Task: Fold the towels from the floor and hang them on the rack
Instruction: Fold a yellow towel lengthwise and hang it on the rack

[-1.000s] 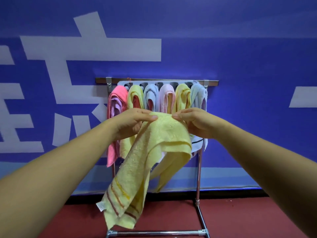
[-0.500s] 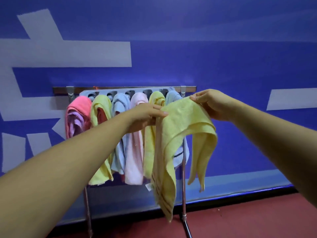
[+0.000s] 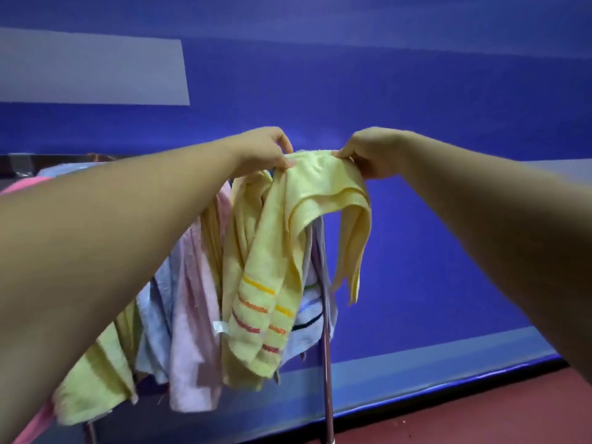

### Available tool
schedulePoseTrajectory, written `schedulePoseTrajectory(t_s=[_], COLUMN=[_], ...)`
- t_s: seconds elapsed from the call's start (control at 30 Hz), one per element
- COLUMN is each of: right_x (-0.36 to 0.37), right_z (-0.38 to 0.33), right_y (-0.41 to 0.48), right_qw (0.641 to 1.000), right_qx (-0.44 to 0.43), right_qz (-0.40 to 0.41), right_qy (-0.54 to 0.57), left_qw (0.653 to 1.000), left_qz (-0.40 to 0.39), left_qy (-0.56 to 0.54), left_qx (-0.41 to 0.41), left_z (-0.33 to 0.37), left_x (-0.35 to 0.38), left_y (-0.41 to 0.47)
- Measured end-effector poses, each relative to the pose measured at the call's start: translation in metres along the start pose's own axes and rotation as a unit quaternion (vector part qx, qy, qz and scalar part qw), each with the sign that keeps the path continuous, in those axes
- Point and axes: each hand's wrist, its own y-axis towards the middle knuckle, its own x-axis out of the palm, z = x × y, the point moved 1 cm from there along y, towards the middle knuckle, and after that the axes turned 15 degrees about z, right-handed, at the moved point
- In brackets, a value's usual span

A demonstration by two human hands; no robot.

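Held thing: a pale yellow terry towel with orange and red stripes (image 3: 282, 251), folded over on itself and hanging in the air in front of the rack.
Left hand (image 3: 266, 152): thumb and fingers (image 3: 285, 161) pinch the left end of the towel's top edge.
Right hand (image 3: 371, 152): fingers (image 3: 344, 153) curl round the right end of the same edge, so the short span between the hands is taut.
Long axis: it runs straight down from the hands. The striped end hangs lowest on the left, and a shorter flap trails on the right.
Rack: a metal towel rack with a chrome upright post (image 3: 326, 379). Its top is hidden behind the hands and the held towel.
Already hung: a lime-green towel (image 3: 96, 379), a light blue towel (image 3: 157, 322), a pale pink towel (image 3: 195, 315), another yellow towel (image 3: 238, 238) and a white towel with a dark line (image 3: 307, 334), close together in a row.
Key relation: the pinched edge sits level with the top of the row and just on the near side of it, above the post. The right hand is out past the end of the row, and the left hand is over the hung towels.
Next move, as a judgement: carry the edge forward and down over the right end of the rack, both hands together.
Risk: the uneven flaps may slide off to one side.
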Motion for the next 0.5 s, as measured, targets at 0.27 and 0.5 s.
schedulePoseTrajectory(t_s=[0.27, 0.5], right_x=[0.055, 0.064], right_z=[0.045, 0.042], right_y=[0.026, -0.011], right_qw=[0.995, 0.987], right_qx=[-0.069, -0.107], right_qz=[0.077, 0.06], right_qy=[-0.007, 0.105], left_qw=[0.954, 0.924], left_qz=[0.137, 0.176], left_qy=[0.242, 0.27], left_qx=[0.114, 0.203], left_z=[-0.033, -0.025], left_x=[0.023, 0.036], left_y=[0.017, -0.018])
